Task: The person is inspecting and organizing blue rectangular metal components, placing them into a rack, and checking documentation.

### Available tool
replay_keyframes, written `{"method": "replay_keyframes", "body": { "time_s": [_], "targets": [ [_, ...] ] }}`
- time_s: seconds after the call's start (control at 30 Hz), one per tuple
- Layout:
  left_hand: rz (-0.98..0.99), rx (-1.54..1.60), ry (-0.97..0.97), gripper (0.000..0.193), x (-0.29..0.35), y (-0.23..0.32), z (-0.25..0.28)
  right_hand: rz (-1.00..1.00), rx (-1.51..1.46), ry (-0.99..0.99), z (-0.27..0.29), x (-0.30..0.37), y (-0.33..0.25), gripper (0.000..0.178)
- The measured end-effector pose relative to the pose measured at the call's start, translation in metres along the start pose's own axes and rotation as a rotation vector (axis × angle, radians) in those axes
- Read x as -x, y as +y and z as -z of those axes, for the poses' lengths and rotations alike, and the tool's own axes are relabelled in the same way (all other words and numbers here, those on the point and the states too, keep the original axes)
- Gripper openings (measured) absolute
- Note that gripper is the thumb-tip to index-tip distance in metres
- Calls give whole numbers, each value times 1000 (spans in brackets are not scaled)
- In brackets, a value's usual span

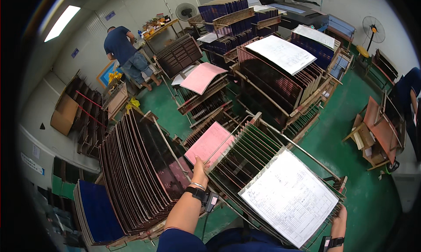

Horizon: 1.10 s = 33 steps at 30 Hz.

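Note:
A metal rack [302, 140] stands in front of me, holding a row of thin dark-green panels [252, 144] on edge. A white printed sheet [289, 197] lies over its near right part. My left hand [200, 174] is closed round the rack's left side, beside a metal rod and a pink sheet [209, 143]; its fingertips are partly hidden. At the rack's near right end, my right hand [339, 221] is closed against the side by the sheet's corner, with most of its fingers hidden. Both wrists wear black straps with small boxes.
A long rack of dark panels [131, 173] stands close on my left, with blue panels [100, 210] beside it. Ahead are more loaded racks [276, 83], some topped with paper. A person [125, 54] stands far left; another person's sleeve [405, 91] shows at right, near a wooden stand [372, 133].

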<state>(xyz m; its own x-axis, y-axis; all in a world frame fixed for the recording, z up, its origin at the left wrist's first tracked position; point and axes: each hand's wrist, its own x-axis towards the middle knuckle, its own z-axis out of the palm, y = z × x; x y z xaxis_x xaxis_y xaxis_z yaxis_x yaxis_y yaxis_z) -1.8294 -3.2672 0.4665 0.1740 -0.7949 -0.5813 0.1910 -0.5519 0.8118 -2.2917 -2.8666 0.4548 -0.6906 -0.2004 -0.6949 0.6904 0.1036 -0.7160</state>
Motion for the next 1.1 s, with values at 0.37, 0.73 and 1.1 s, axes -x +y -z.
{"method": "replay_keyframes", "body": {
  "time_s": [0.37, 0.73, 1.1],
  "targets": [
    [-15, -1, 5, 72, -40, -6, -8, -15, 141, 143, 1, -15, 14, 38],
    [-468, 209, 8, 59, 60, 50, -20, 23, 192, 73, 19, -58, 21, 40],
    [55, -666, -1062, 39, 198, -124, 72, 375, 473, -176, 62, -109, 22, 49]
  ]
}}
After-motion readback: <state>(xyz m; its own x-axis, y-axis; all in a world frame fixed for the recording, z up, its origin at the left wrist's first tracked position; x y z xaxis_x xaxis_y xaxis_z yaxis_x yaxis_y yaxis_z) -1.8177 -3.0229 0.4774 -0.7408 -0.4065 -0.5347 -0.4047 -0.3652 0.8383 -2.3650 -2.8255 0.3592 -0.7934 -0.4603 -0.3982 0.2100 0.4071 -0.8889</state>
